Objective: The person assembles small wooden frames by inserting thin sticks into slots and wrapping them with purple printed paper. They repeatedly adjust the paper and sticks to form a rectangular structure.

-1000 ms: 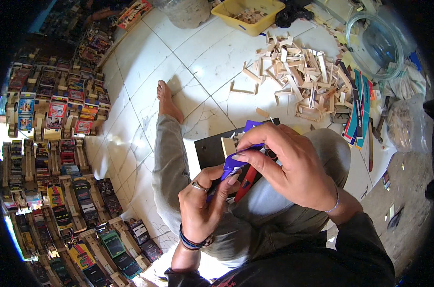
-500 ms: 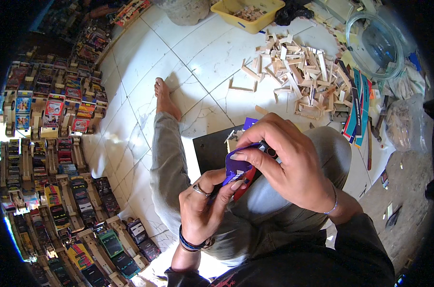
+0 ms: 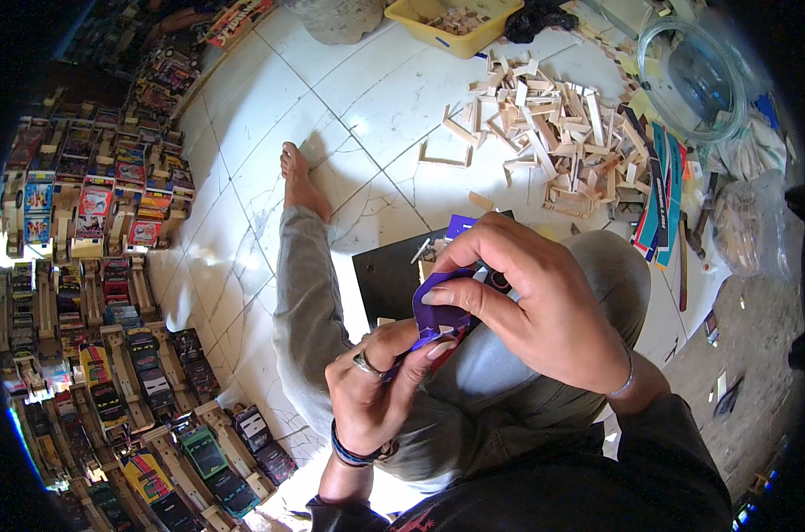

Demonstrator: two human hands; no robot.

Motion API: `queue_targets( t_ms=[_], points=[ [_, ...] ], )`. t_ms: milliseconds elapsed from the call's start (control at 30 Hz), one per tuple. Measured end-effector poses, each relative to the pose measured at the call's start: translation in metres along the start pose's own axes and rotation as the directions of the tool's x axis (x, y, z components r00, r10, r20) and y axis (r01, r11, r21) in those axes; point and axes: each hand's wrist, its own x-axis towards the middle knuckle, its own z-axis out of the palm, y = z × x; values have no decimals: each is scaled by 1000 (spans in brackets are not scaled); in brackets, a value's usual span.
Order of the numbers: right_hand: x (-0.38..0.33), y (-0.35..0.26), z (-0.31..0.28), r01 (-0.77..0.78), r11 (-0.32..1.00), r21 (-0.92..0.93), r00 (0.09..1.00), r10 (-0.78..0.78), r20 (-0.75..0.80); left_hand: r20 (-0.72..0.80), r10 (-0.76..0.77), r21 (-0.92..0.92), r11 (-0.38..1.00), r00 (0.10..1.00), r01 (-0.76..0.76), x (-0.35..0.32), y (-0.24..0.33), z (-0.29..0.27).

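Both hands meet over my lap on a small piece wrapped in purple printed paper (image 3: pixel 439 312). My right hand (image 3: pixel 535 306) covers it from above, thumb and fingers pressing the paper. My left hand (image 3: pixel 376 390), with a ring and a dark wrist band, grips its lower end from below. A red edge shows under the purple paper. Just beyond the hands a black board (image 3: pixel 389 270) lies on the white tiled floor (image 3: pixel 367 97). I sit with my left leg stretched out, bare foot (image 3: pixel 300 182) on the tiles.
A heap of small wooden frame pieces (image 3: pixel 553 133) lies ahead on the right beside coloured printed strips (image 3: pixel 659 191). A yellow tray (image 3: pixel 451 22) stands at the back, coiled clear tubing (image 3: pixel 695 75) at back right. Rows of colourful little toy vehicles (image 3: pixel 109 293) cover the left.
The hands stay on the purple-wrapped piece; my right fingers have shifted slightly over the paper. Little else has moved.
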Motion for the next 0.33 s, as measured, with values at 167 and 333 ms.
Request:
queue_targets(
  t_ms=[167,333],
  points=[
    [-1,3,-3,-86,991,104,993,77,86,2,70,174,982,998,-69,-1,4,1],
    [0,14,-4,-184,928,323,971,121,207,-10,110,158,982,994,-107,0,2,3]
  ],
)
